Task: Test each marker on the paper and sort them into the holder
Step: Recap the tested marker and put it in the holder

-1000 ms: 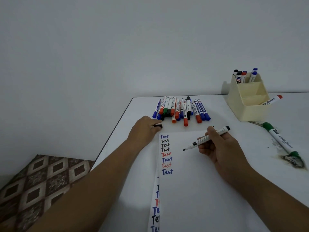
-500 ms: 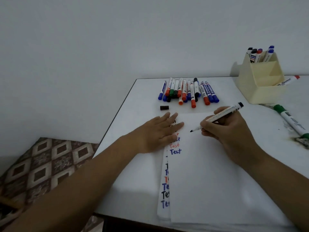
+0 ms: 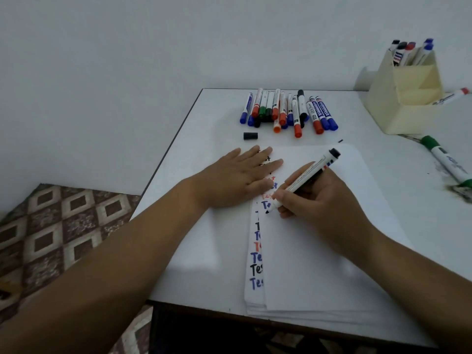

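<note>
Marker (image 3: 305,180): a black, uncapped unit was pinched low on its barrel by the right hand (image 3: 316,200), tip at the paper (image 3: 319,251) below the column of written words. Judged light, stiff and smooth, it was best gripped near the tip for writing, mid-barrel for carrying. The left hand (image 3: 237,177) lay flat, fingers straight and slightly spread, pressing the paper. A loose cap (image 3: 250,135) lay just beyond. The untested pile (image 3: 288,111) sat farther off; the holder (image 3: 406,93) stood far right.
</note>
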The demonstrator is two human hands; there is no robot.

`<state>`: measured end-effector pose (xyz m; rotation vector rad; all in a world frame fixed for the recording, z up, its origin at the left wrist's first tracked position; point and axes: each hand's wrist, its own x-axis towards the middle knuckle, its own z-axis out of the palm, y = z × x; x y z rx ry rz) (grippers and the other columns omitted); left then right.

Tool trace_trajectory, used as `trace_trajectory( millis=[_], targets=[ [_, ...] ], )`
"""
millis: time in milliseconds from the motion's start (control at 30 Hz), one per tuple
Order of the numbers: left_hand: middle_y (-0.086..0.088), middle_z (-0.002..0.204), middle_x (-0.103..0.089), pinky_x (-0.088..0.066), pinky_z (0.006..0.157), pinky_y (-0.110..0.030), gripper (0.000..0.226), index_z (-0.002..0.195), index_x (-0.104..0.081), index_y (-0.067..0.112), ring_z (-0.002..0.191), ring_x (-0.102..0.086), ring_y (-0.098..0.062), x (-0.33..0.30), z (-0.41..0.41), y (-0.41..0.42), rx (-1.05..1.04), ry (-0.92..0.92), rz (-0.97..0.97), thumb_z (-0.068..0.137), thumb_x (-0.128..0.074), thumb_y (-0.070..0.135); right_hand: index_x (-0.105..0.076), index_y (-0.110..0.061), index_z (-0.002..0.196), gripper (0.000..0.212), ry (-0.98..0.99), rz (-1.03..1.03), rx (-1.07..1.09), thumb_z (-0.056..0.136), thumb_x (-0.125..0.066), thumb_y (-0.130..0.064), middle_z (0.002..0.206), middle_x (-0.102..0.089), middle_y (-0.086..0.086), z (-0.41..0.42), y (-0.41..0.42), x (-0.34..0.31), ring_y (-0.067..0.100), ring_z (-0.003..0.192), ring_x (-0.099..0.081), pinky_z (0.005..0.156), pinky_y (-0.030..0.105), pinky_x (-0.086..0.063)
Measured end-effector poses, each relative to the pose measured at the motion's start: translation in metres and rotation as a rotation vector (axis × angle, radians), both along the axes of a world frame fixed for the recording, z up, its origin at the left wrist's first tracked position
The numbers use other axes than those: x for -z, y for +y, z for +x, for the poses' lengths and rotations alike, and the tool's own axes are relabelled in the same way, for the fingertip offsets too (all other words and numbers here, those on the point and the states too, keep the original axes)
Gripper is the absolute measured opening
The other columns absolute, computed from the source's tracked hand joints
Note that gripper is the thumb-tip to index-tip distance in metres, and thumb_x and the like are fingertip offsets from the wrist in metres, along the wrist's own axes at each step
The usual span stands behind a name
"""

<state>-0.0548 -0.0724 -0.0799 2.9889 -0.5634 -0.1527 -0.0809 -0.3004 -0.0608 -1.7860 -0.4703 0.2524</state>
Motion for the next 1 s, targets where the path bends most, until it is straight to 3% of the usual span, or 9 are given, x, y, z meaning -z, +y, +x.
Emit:
trace_trajectory(
  millis=[100,300,467,633,833,1000],
  targets=[
    [0.013,0.166,0.01,0.005,0.124,-0.037,0.057,0.157,-0.001,0.044,0.151,0.014,-0.006,-0.002,-0.0005,-0.0007,-0.002,0.004,-0.013,0.104,-0.015,0.059,-0.067,-0.011,0.098,0.015,-0.036,-0.021,-0.013,0.09,-0.076,-0.02,0.08,-0.076,0.004,-0.0015,0.0011,0.0002,0.02,0.074,-0.075,0.073,0.04,-0.064],
    [0.013,0.166,0.01,0.005,0.124,-0.036,0.057,0.156,0.0,0.045,0.151,0.014,-0.006,-0.0014,-0.0004,-0.0004,0.001,0.002,-0.013,0.104,-0.014,0.06,-0.066,-0.011,0.097,0.014,-0.073,-0.067,-0.037,0.091,-0.076,-0.019,0.078,-0.075,0.004,-0.0014,0.0002,0.002,0.02,0.071,-0.074,0.074,0.041,-0.063],
    [0.014,0.166,0.01,0.005,0.124,-0.037,0.057,0.156,0.0,0.046,0.151,0.014,-0.006,0.0002,0.0006,0.0004,-0.004,0.002,-0.01,0.103,-0.014,0.061,-0.067,-0.008,0.097,0.012,-0.022,0.008,-0.042,0.091,-0.075,-0.014,0.079,-0.076,0.007,-0.0008,-0.0012,0.0009,0.021,0.072,-0.075,0.071,0.036,-0.064],
    [0.014,0.166,0.01,0.005,0.123,-0.036,0.056,0.156,-0.001,0.047,0.151,0.014,-0.006,-0.0007,0.0006,-0.0006,-0.009,0.007,-0.014,0.103,-0.014,0.061,-0.07,-0.014,0.095,0.007,-0.077,-0.028,-0.071,0.092,-0.075,-0.017,0.08,-0.075,0.005,-0.0007,0.001,0.0031,0.02,0.075,-0.075,0.076,0.041,-0.063],
    [0.015,0.166,0.009,0.006,0.123,-0.033,0.057,0.156,0.0,0.047,0.151,0.014,-0.004,-0.0008,-0.0002,-0.0007,-0.016,0.007,-0.013,0.102,-0.015,0.061,-0.067,-0.005,0.097,0.012,-0.034,0.047,-0.005,0.091,-0.074,-0.012,0.079,-0.074,0.011,0.0026,-0.0032,0.0041,0.025,0.073,-0.074,0.075,0.049,-0.063],
    [0.015,0.166,0.009,0.007,0.122,-0.033,0.057,0.156,-0.001,0.047,0.151,0.013,-0.004,-0.0008,-0.0001,-0.0008,-0.019,0.008,-0.019,0.103,-0.016,0.06,-0.066,-0.008,0.095,0.011,-0.052,0.01,-0.026,0.089,-0.075,-0.011,0.077,-0.073,0.009,0.0011,-0.0023,0.007,0.026,0.07,-0.072,0.074,0.053,-0.061]
  ],
)
